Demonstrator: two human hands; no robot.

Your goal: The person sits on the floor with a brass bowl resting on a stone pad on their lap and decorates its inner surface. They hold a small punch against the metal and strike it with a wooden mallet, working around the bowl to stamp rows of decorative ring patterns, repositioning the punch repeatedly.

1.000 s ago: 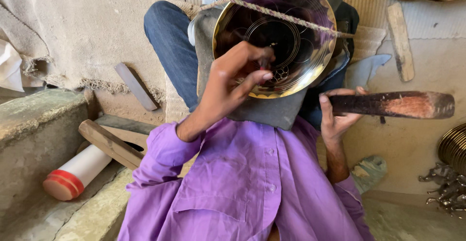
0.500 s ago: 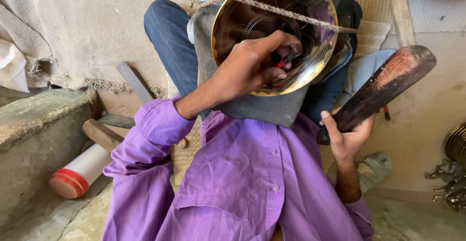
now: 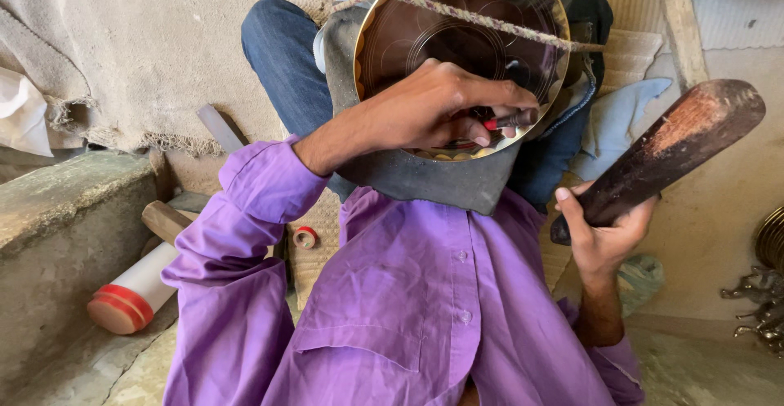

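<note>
A round brass bowl [image 3: 425, 22] rests tilted on my lap, its inside marked with circles, and a twisted cord [image 3: 474, 15] is stretched across its mouth. My left hand [image 3: 433, 112] is inside the bowl, gripping a small punch with a red band [image 3: 510, 118] whose tip sits against the lower inner wall. A grey pad [image 3: 433, 181] lies under the bowl over my blue jeans. My right hand [image 3: 600, 226] grips the handle of a dark wooden mallet [image 3: 678, 145], held up to the right of the bowl with its head tilted up and away.
A concrete block [image 3: 65, 210] stands at the left, with a white tube with a red cap [image 3: 131, 292] and a wooden handle [image 3: 167, 220] beside it. A small red tape roll [image 3: 305, 237] lies by my left arm. Metal pieces [image 3: 768, 243] are stacked at the right edge, and a wooden plank [image 3: 682, 30] lies beyond.
The mallet swung from lying level to tilted up, head high at the right. My left hand slid right and lower inside the bowl with the punch.
</note>
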